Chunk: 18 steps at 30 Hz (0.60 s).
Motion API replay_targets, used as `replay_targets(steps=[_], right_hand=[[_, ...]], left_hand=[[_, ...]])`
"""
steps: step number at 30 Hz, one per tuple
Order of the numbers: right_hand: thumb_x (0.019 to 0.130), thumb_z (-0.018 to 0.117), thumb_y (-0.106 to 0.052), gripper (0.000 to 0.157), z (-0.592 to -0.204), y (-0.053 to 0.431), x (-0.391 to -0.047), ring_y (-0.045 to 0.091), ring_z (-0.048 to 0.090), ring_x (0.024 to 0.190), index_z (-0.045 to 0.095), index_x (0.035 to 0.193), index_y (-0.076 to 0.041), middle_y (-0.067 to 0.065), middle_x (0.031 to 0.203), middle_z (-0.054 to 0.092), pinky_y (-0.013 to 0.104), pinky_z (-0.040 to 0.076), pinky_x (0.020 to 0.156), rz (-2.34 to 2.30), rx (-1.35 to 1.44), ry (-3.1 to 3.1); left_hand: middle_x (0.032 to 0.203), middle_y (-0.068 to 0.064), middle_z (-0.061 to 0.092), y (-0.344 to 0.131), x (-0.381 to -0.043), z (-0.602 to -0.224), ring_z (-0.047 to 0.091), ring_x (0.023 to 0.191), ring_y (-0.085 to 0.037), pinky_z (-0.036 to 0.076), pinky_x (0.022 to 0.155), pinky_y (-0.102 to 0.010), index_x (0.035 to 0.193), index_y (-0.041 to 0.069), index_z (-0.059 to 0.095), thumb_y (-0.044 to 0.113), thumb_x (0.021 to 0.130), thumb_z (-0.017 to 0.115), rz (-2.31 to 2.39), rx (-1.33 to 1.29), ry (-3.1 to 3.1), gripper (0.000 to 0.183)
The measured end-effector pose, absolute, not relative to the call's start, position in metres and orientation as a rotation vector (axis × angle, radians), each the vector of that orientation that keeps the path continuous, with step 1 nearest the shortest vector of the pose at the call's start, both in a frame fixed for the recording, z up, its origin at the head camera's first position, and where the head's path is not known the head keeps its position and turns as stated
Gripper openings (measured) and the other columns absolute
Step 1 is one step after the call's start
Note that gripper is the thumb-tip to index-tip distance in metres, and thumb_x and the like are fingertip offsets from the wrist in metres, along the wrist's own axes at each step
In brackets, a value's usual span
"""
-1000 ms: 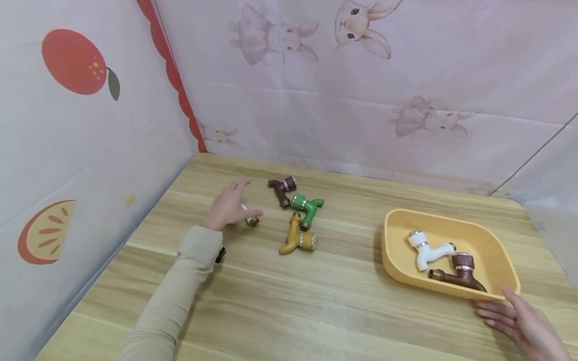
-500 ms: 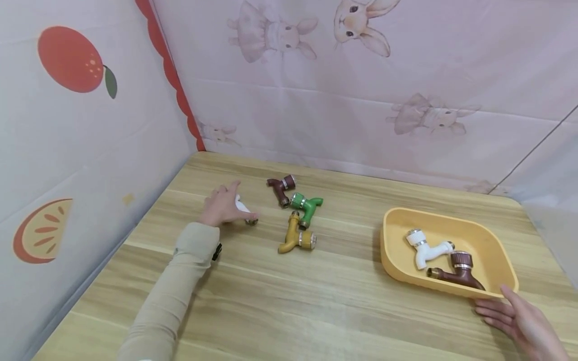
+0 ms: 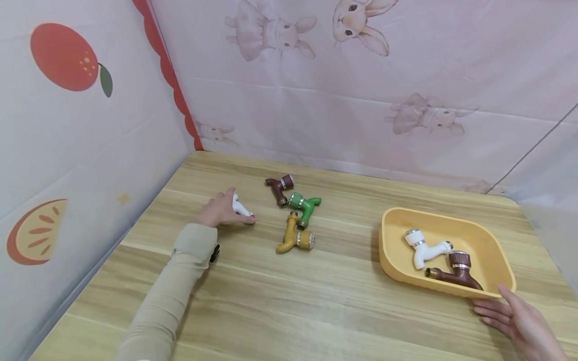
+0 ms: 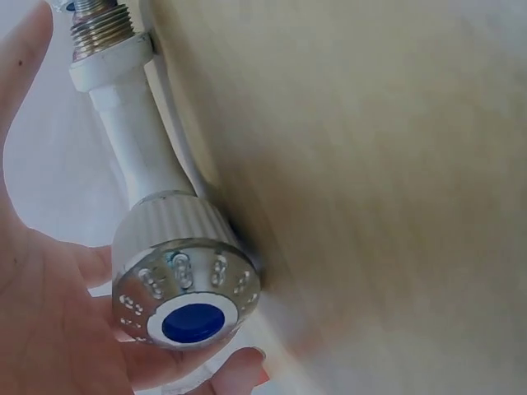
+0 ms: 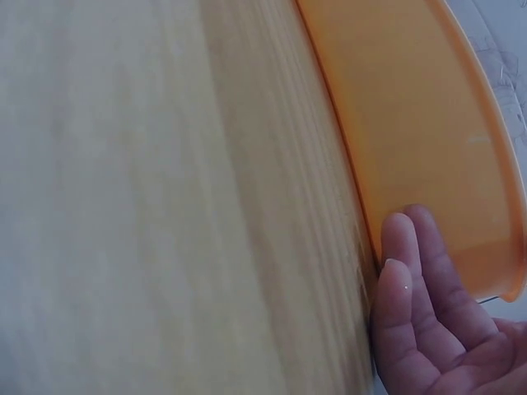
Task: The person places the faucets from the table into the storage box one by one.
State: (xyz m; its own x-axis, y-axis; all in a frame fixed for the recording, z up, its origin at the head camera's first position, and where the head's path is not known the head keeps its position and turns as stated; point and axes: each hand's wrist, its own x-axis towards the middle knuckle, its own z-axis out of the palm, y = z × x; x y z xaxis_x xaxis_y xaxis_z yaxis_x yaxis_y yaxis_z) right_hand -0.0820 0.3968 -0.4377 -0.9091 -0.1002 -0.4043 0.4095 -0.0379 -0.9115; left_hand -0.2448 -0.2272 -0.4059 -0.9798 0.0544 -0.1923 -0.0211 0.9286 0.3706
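Observation:
My left hand (image 3: 221, 208) grips a white tap (image 3: 240, 206) on the left of the table. In the left wrist view, the fingers pass behind the tap's ribbed knob (image 4: 177, 271), which has a blue centre, and the thumb lies near its brass-coloured threaded end. At the near right corner of a yellow plastic tub (image 3: 498, 250), my right hand (image 3: 519, 318) rests its thumb on the rim and its fairly straight fingers against the outer wall. Inside the tub lie another white tap (image 3: 426, 252) and a dark brown tap (image 3: 458, 273).
Between the hands, a brown tap (image 3: 279, 189), a green tap (image 3: 304, 208) and a mustard-yellow tap (image 3: 293, 238) lie close together on the wooden table (image 3: 325, 306). Printed cloth walls (image 3: 289, 100) stand along the table's back and left edges.
The left hand's thumb and fingers have closed in on the white tap, and the hand sits slightly lower. The right hand stays at the tub's corner.

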Motion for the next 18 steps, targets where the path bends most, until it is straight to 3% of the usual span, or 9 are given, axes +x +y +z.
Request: replay_targets(steps=[11, 18], right_hand=[[0.101, 0.025, -0.03, 0.042, -0.4399, 0.3959, -0.0815, 0.02, 0.066, 0.081, 0.02, 0.116, 0.008, 0.007, 0.086, 0.069, 0.034, 0.052, 0.07, -2.011, 0.331, 1.91], [0.101, 0.024, -0.031, 0.041, -0.4422, 0.3982, -0.082, 0.02, 0.066, 0.082, 0.02, 0.115, 0.006, 0.007, 0.087, 0.069, 0.034, 0.052, 0.071, -2.004, 0.322, 1.916]], left_hand=[[0.095, -0.017, 0.049, -0.2281, -0.2472, -0.4102, 0.05, 0.078, -0.03, 0.042, 0.063, -0.037, 0.122, -0.003, 0.037, 0.066, 0.06, 0.069, 0.511, 0.0, 2.888, 0.099], [0.093, -0.017, 0.049, -0.2268, -0.2479, -0.4103, 0.049, 0.077, -0.028, 0.042, 0.061, -0.035, 0.118, -0.005, 0.04, 0.069, 0.059, 0.068, 0.459, -0.01, 2.869, 0.099]])
